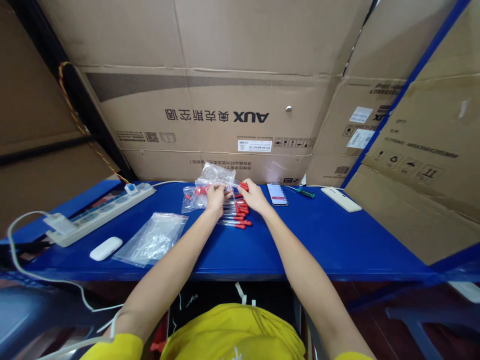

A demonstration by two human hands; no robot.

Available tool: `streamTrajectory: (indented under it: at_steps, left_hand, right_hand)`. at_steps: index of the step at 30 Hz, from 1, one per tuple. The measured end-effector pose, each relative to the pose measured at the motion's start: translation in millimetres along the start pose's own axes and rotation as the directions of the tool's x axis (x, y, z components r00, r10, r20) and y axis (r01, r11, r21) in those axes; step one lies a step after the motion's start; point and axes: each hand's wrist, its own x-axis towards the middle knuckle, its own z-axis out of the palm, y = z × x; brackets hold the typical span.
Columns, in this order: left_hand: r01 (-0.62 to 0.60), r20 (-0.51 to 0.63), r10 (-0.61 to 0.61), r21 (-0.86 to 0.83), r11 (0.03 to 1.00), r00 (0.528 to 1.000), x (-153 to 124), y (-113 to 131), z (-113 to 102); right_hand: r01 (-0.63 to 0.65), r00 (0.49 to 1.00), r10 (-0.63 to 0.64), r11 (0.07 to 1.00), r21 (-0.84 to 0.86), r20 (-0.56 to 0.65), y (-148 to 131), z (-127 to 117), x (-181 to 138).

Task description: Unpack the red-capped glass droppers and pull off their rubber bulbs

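My left hand (216,199) is closed on a clear plastic bag (213,175), raised a little above the blue table. My right hand (255,196) grips glass droppers by their red rubber bulbs (243,185), their clear tubes pointing left at the bag's edge. Whether the tube ends are inside the bag I cannot tell. Below both hands lies a pile of loose droppers (240,218), red bulbs mostly to the right. A filled clear bag with red bulbs showing (190,196) rests left of my left hand. Nearer me is a stack of flat clear bags (153,239).
A power strip (103,212) with plugs and a white earbud case (106,248) occupy the left side of the table (300,240). Toward the right are a lit phone (277,194), a green-handled screwdriver (305,192) and a white phone (341,199). Cardboard walls (210,90) enclose the back and sides.
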Motion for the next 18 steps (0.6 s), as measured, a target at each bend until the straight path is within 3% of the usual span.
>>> streamTrajectory:
  at_steps: [6,13,18]
  left_hand:
    - [-0.05,-0.134,0.057,0.054,0.997,0.989,7,2,-6]
    - [-0.137,-0.186,0.171,0.182,0.974,0.968,8,6,-9]
    - [-0.203,-0.167,0.301,0.437,0.876,0.939,12,5,-17]
  right_hand:
    - [0.094,0.993,-0.074,0.967,-0.235,0.09,15,-10,3]
    - [0.056,0.984,-0.015,0.972,-0.226,0.178,34,-14,3]
    - [0.053,0.975,-0.007,0.979,-0.199,0.221,35,-14,3]
